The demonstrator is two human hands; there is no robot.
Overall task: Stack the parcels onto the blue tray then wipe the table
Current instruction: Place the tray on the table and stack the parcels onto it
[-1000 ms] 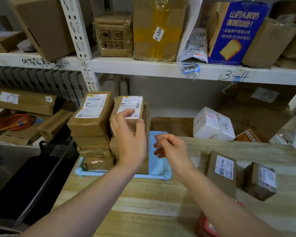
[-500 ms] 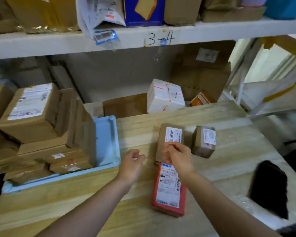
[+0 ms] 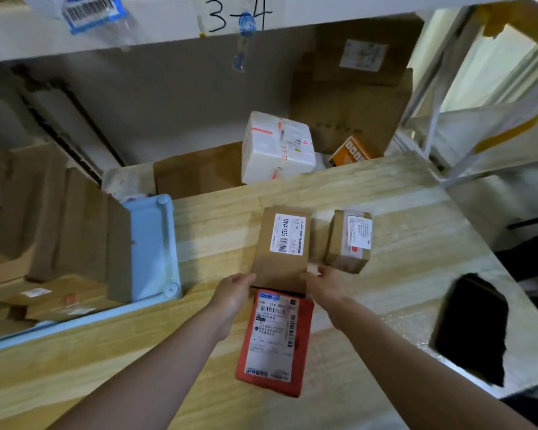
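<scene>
- Hands first: the left hand (image 3: 233,291) and the right hand (image 3: 323,282) each curl their fingers on a near corner of the flat brown parcel (image 3: 281,243), one on each side.
- That parcel lies on the wooden surface (image 3: 218,231). Its near end sits just over the far end of the red parcel (image 3: 275,342).
- A small brown parcel (image 3: 348,240) sits just beside it on the right.
- The blue tray (image 3: 151,246) is to the left, with tall stacks of parcels (image 3: 59,231) on it.
- The hold is only at two corners, so the far end could dip and the parcel could slip out.
- The right hand is close to the small brown parcel and could knock it.
- The stacks look tall and uneven, so a hard bump could tip them over.
</scene>
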